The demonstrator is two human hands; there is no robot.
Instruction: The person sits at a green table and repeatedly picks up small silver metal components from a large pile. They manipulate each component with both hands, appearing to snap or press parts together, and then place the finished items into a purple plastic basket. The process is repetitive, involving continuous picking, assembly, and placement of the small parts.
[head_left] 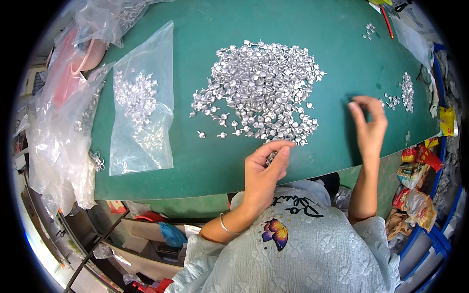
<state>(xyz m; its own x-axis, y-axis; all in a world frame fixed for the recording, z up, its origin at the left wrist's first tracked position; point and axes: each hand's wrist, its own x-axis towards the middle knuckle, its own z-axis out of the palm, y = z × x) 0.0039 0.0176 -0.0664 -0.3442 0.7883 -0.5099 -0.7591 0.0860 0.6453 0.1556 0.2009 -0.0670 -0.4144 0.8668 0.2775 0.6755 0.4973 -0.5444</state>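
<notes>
Left hand [261, 171] curls round bits [270, 158]; right hand's [370, 129] fingers spread apart. Bags [56, 141] crowd the worktop's [205, 168] left edge.

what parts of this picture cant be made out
All in the head view:
Left hand: its curled fingers hide how many round-headed metal pieces it holds.
Right hand: fingertips too small to tell whether they pinch anything.
Large silver pile: upper pieces hide those beneath.
Pink container: partly covered by clear plastic.
</notes>
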